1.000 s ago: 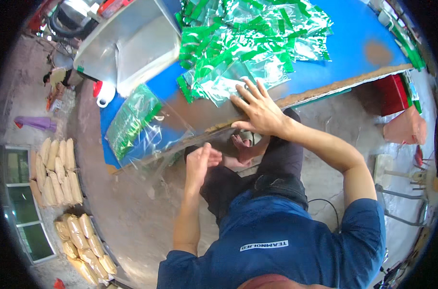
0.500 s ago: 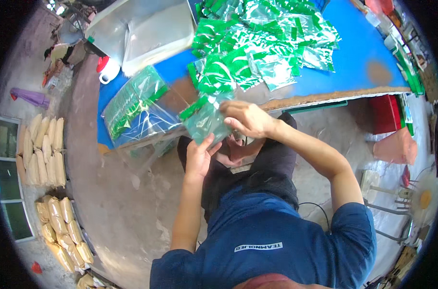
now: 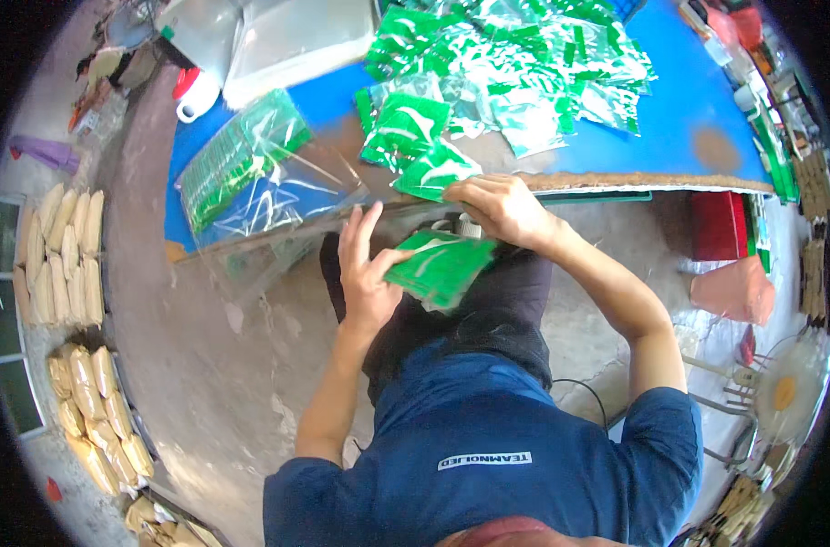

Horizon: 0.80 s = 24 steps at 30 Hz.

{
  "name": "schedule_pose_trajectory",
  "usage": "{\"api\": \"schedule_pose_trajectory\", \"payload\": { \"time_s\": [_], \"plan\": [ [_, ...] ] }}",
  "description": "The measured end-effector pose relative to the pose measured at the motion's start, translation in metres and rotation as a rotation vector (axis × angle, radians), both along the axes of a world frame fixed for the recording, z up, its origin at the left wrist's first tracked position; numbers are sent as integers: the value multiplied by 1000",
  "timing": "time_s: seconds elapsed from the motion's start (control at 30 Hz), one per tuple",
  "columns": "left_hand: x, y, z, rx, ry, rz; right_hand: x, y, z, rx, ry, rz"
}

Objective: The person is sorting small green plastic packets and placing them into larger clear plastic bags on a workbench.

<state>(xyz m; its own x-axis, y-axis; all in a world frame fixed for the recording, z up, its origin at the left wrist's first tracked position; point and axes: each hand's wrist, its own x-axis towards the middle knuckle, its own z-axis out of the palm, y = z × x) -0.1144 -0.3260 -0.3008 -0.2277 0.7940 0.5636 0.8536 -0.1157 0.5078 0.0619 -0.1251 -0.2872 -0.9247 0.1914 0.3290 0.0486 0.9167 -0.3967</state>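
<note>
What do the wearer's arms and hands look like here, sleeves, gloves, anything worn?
Both hands are bare: no gloves, rings or watch visible on the left hand or right hand. Forearms are uncovered. A dark blue short-sleeved shirt ends above the elbows, with a small white printed strip on the chest. No cables or straps on the arms.

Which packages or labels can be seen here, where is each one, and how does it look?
Green packet: flat, green and white, between both hands above the lap.
Packet pile: many shiny green and clear packets, on the blue table.
Clear bag: holds a stack of green packets, at the table's left end.
Shirt label: small white strip on the blue shirt.
</note>
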Motion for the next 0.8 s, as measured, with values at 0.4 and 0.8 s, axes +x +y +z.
{"api": "schedule_pose_trajectory", "payload": {
  "time_s": [0.4, 0.8],
  "plan": [
    [-14, -29, -2, 223, -995, 72, -55, 37, -24, 366, -76, 112],
    [8, 7, -40, -58, -1878, -150, -105, 0, 48, -556, -347, -113]
  ]
}}
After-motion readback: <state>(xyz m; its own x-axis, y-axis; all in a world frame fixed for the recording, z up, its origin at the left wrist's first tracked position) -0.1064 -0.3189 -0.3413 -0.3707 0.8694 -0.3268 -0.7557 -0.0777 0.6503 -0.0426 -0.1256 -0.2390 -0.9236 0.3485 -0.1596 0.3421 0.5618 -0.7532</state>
